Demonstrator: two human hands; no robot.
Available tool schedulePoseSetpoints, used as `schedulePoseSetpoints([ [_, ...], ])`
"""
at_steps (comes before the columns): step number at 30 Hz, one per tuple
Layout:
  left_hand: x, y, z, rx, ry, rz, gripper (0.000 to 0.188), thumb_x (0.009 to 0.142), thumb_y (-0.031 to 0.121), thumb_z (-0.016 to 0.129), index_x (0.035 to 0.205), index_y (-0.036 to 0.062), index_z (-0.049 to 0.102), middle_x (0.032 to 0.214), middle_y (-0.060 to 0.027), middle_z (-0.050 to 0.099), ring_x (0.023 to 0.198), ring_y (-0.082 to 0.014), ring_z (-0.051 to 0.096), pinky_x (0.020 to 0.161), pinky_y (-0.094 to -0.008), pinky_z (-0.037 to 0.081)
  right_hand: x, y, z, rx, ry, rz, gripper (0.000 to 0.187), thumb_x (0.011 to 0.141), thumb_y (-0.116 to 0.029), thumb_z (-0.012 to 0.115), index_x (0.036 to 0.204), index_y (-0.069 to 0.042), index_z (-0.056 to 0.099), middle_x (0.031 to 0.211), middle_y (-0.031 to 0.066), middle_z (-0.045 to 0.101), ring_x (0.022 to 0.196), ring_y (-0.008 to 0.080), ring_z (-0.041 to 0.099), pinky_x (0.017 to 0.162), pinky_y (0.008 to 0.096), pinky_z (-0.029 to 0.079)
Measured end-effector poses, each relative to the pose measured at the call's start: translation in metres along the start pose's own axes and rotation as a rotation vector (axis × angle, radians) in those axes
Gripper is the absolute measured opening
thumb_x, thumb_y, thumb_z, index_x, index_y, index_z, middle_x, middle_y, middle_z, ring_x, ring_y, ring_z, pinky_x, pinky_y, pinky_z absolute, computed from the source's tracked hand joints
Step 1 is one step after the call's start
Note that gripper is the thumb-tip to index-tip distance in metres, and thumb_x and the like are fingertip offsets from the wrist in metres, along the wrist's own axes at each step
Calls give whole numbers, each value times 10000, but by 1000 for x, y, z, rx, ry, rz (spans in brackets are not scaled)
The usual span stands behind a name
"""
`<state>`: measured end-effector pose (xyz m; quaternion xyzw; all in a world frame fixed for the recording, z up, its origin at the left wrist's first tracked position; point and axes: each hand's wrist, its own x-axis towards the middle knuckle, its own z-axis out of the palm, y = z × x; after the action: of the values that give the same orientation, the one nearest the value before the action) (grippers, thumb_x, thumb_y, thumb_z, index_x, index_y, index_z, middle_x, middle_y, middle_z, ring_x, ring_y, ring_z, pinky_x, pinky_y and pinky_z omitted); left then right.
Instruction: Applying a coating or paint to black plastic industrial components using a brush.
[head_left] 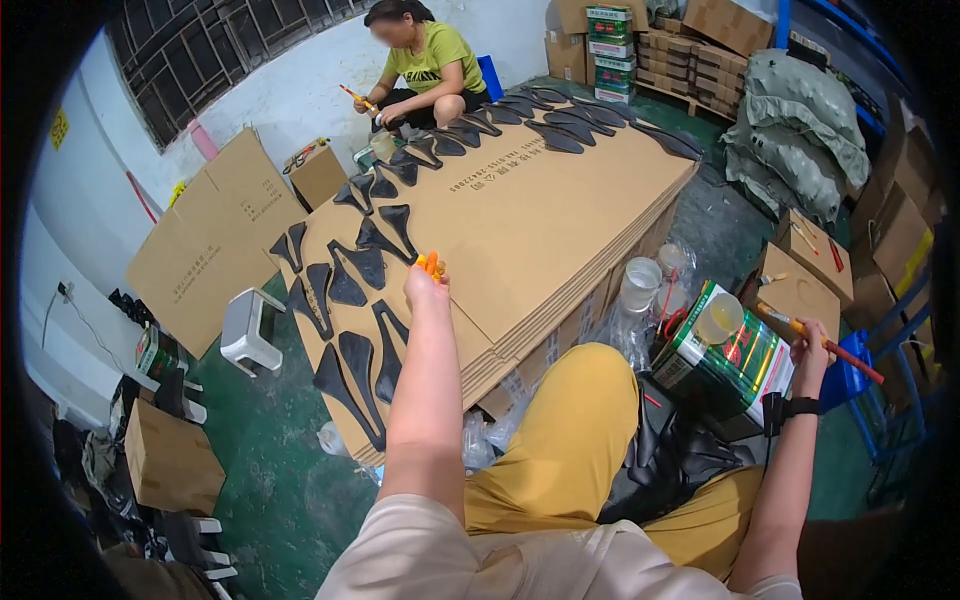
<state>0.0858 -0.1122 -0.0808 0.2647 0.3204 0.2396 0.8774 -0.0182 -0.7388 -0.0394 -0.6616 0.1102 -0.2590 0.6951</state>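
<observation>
— The pale shirt (420,555) comes nearest, then the mustard trousers (560,430), both off the near side of the cardboard stack (560,240). What's on the left?

— A grey stool (252,332), beside the stack's left edge. Then black forked pieces, spread over the stack's left end and along its far side, where a co-worker (435,75) sits.

— And the left hand (427,284)?

— Over the left part of the stack, fingers bent, orange and yellow at the tips. I can't tell whether it grips anything.

— Which piece is closest to it?

— One forked piece (397,222), on the stack just beyond and left of the fingers. Its long axis runs away and leftward, narrow joint toward the hand. The left hand is much the nearer.

— The right hand (812,345)?

— Well off the stack's right side, closed round a paintbrush (850,362). The brush slants, its far end toward the clear plastic cup (719,318) on the green tin (752,358), between that hand and the stack.
</observation>
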Motion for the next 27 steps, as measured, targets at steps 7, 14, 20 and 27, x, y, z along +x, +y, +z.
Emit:
schedulePoseSetpoints([
  [7, 8, 29, -9, 447, -88, -67, 220, 949, 278, 332, 1046, 142, 474, 901, -52, 629, 610, -143, 552, 451, -243, 344, 2, 2, 4, -4, -16, 13, 203, 903, -247, 503, 864, -73, 599, 557, -42, 425, 433, 39, 355, 391, 184, 236],
  [14, -23, 53, 7, 1121, -55, -105, 242, 925, 275, 404, 1116, 186, 524, 835, -58, 661, 560, -146, 567, 410, -229, 331, 6, 7, -3, 1, -21, 34, 194, 903, -240, 503, 879, -74, 600, 566, -50, 420, 442, 35, 351, 395, 188, 247],
  [20, -40, 64, 18, 1653, -87, 78, 209, 857, 154, 496, 885, -4, 629, 736, -113, 671, 539, -167, 628, 425, -273, 408, 6, 7, -6, 18, -44, 27, 191, 900, -254, 516, 893, -81, 598, 569, -53, 433, 450, 31, 369, 398, 181, 254],
  [27, -59, 96, 28, 1948, -203, 445, 243, 816, 98, 559, 1008, -40, 618, 729, -124, 656, 540, -186, 619, 504, -288, 476, -1, -2, 2, 22, -41, 8, 188, 890, -236, 516, 852, -82, 616, 557, -47, 440, 436, 31, 371, 387, 176, 253],
])
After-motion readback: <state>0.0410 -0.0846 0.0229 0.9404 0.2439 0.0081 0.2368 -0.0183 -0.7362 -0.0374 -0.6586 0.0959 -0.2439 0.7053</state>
